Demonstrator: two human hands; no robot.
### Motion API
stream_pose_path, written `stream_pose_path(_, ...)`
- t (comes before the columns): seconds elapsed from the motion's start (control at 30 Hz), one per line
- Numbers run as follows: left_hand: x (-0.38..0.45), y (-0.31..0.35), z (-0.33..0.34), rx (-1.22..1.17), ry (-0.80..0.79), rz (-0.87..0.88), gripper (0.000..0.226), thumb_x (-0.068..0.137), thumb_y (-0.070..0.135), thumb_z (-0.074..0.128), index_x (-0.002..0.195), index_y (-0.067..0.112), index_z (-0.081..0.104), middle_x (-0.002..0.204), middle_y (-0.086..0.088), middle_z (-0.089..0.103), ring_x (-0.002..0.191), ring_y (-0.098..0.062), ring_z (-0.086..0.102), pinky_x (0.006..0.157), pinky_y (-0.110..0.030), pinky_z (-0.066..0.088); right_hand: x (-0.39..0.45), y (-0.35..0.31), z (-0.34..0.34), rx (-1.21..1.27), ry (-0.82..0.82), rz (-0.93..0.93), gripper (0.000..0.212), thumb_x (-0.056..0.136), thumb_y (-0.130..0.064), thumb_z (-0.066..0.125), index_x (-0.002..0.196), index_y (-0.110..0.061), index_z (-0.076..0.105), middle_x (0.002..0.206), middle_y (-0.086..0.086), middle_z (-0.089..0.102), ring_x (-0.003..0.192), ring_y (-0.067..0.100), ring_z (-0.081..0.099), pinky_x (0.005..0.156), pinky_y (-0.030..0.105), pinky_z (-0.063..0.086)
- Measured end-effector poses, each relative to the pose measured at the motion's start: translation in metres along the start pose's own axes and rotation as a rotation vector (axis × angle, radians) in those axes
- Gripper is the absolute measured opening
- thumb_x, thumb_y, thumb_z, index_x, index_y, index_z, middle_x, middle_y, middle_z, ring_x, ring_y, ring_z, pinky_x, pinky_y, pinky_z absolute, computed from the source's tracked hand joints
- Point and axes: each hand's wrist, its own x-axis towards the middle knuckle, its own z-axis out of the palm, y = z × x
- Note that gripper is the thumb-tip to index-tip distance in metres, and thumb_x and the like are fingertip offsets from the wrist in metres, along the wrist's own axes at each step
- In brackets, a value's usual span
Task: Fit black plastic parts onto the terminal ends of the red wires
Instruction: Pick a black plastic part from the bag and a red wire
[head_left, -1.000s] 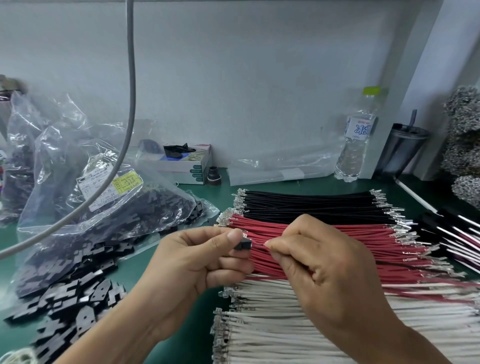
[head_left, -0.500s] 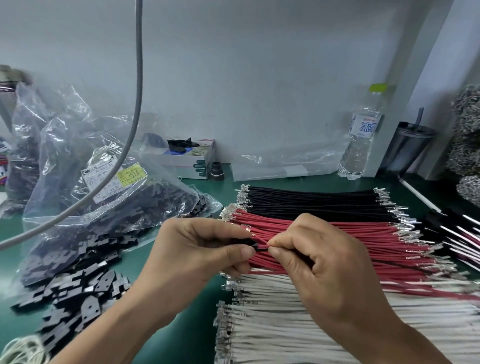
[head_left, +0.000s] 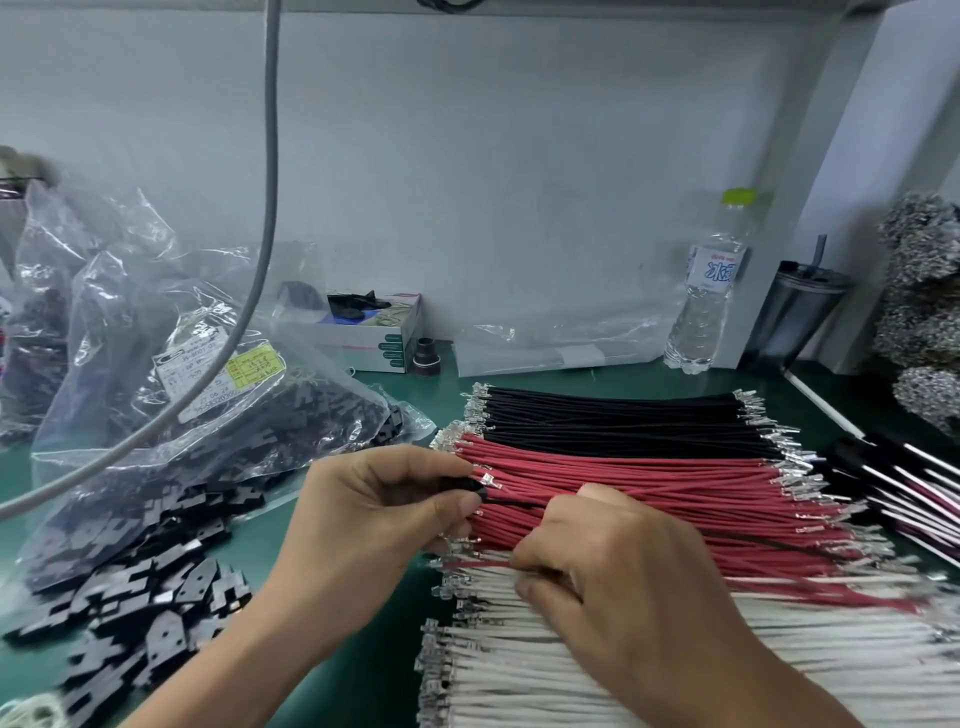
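Note:
A bundle of red wires (head_left: 701, 493) with metal terminal ends lies across the green bench between black wires (head_left: 597, 421) and white wires (head_left: 597, 660). My left hand (head_left: 374, 519) pinches a small black plastic part (head_left: 467, 486) between thumb and forefinger at the bundle's left end. A thin dark wire trails from that part to the right over the red wires. My right hand (head_left: 623, 577) is lowered onto the near edge of the red bundle, its fingertips curled round a single red wire (head_left: 475, 564).
Loose black plastic parts (head_left: 156, 597) spill from a clear bag (head_left: 234, 431) at the left. At the back stand a small box (head_left: 374, 338), a water bottle (head_left: 706, 296) and a dark tumbler (head_left: 795, 312). A grey cable (head_left: 267, 208) hangs in front. Metal terminal heaps (head_left: 924, 312) sit at the right.
My right hand has let go near the black part and dropped toward me onto the near edge of the red bundle. My left hand keeps hold of the black part.

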Motion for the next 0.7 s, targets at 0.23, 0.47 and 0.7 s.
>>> stream_pose_path(0.23, 0.002, -0.002, -0.001, -0.011, 0.027, 0.002, 0.025, 0.062, 0.007, 0.083, 0.087, 0.014, 0.083, 0.070, -0.021, 0.074, 0.056, -0.021, 0.070, 0.053, -0.024, 0.058, 0.002, -0.006, 0.001, 0.017, -0.062, 0.004, 0.023, 0.064, -0.041, 0.086, 0.066, -0.034, 0.065, 0.069, -0.018, 0.055, 0.064, 0.004, 0.052, 0.046, 0.018, 0.040)
stream_pose_path(0.47, 0.004, -0.001, -0.004, -0.075, 0.020, 0.017, 0.029, 0.062, 0.007, 0.083, 0.090, 0.016, 0.084, 0.079, -0.019, 0.078, 0.066, -0.024, 0.076, 0.064, -0.025, 0.061, 0.002, -0.002, -0.002, 0.109, 0.016, 0.118, 0.013, 0.083, -0.034, 0.070, 0.077, -0.031, 0.059, 0.076, -0.017, 0.056, 0.069, 0.003, 0.053, 0.054, 0.020, 0.044)
stream_pose_path(0.7, 0.004, 0.005, -0.007, -0.104, 0.016, -0.022, 0.033, 0.053, 0.017, 0.088, 0.085, 0.013, 0.083, 0.081, -0.020, 0.078, 0.072, -0.030, 0.078, 0.065, -0.028, 0.062, 0.004, 0.008, -0.008, 0.675, 0.196, 0.312, 0.014, 0.084, -0.021, 0.075, 0.080, -0.035, 0.073, 0.082, -0.012, 0.069, 0.078, 0.011, 0.065, 0.063, 0.018, 0.049)
